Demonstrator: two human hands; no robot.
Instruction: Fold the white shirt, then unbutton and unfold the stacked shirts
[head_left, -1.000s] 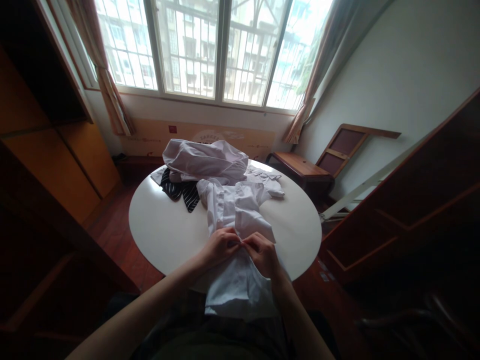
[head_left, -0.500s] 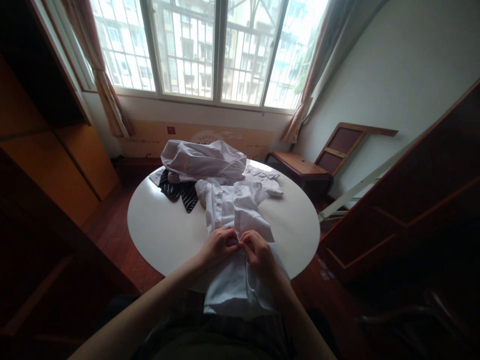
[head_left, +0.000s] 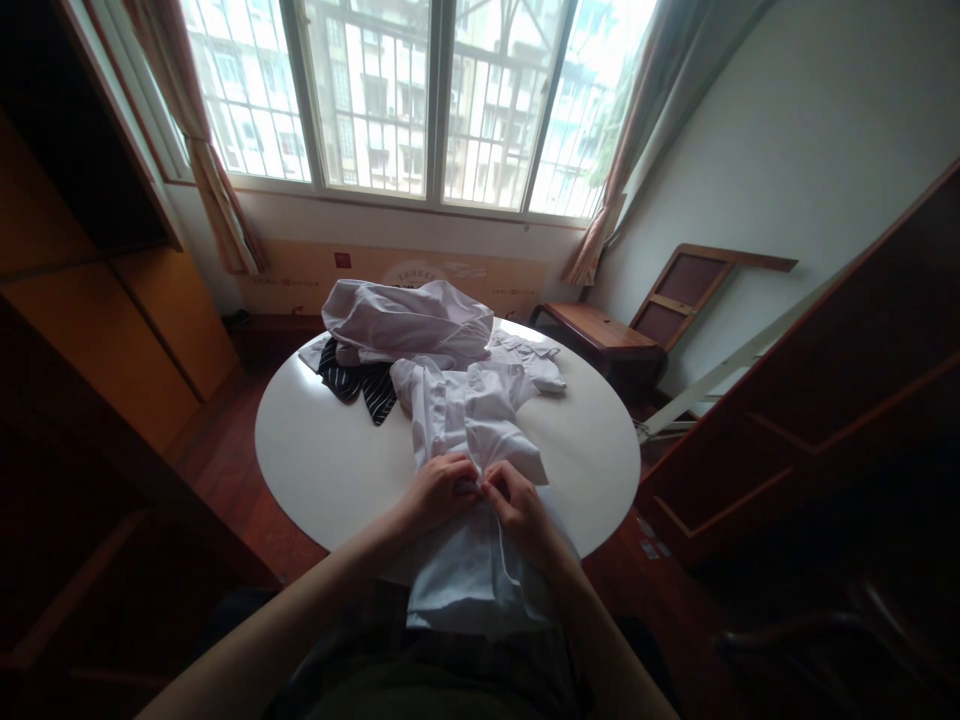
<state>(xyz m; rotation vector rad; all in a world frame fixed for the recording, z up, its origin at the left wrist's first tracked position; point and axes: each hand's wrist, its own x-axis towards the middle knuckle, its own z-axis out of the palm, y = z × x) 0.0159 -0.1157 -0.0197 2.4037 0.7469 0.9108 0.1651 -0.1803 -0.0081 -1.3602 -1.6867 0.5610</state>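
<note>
A white shirt (head_left: 439, 415) lies front up on the round white table (head_left: 319, 480), its collar end away from me and its hem hanging over the near edge. My left hand (head_left: 446, 482) is closed on the shirt's front edge, near the middle. Right beside it, my right hand (head_left: 514, 497) pinches the opposite front edge between thumb and fingers. The fingertips of both hands nearly meet at the placket. Any button between them is too small to make out.
Behind the shirt lie a heap of white cloth (head_left: 409, 320), a black striped cloth (head_left: 345, 380) and a folded white garment (head_left: 536, 360). A wooden bench (head_left: 600, 328) stands at the back right, below the window (head_left: 375, 100). Dark wooden panels flank the table.
My right hand's fingers have shifted slightly at the placket, and the cloth by them has moved a little. My left hand stays nearly in place.
</note>
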